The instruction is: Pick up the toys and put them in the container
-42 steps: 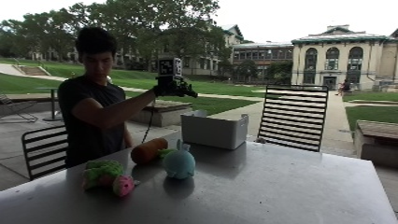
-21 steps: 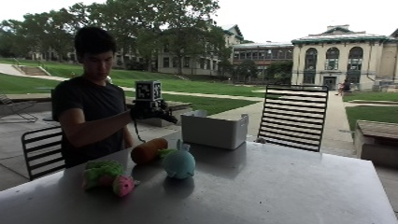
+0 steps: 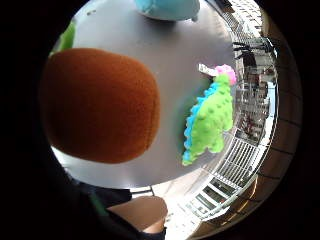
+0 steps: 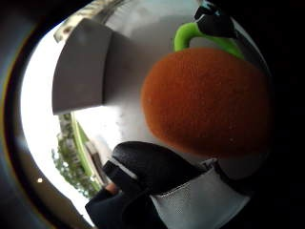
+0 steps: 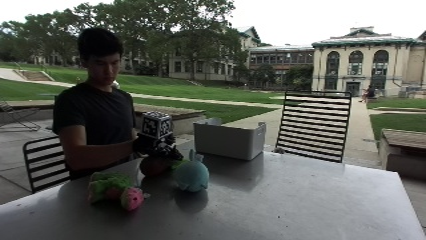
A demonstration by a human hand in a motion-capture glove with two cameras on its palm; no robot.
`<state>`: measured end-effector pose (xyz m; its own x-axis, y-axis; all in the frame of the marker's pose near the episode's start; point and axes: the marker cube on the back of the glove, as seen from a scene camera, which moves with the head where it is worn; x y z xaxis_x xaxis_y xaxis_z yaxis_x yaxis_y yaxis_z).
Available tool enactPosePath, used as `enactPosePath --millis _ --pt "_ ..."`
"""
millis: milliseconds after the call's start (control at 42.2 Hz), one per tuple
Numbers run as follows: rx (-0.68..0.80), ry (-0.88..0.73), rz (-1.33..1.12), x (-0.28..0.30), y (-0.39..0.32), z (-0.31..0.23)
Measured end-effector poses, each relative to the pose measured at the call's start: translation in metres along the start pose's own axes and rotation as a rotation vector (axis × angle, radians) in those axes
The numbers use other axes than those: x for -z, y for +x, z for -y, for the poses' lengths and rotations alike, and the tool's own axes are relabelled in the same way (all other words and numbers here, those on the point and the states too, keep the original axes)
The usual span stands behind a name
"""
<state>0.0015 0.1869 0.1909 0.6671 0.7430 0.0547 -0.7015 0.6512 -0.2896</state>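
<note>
While the gloved right hand [image 5: 154, 148] hovers at the orange plush [image 5: 154, 165], its fingers [image 4: 152, 164] — uncurled — grip nothing.

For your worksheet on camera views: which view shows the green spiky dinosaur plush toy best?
The little finger side palm view: the green spiky dinosaur plush toy lies fully visible on the table. The outside view shows it small and dim. The thumb side view misses it.
</note>
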Motion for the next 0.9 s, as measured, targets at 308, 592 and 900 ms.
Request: enactPosePath --millis 308,592,900 --pt "0.004 -0.041 0.014 -0.026 0.002 0.003" --pt "-0.008 -0.066 0.031 -0.033 -0.006 0.002" --pt "0.045 0.019 0.066 -0.029 -0.010 -0.004"
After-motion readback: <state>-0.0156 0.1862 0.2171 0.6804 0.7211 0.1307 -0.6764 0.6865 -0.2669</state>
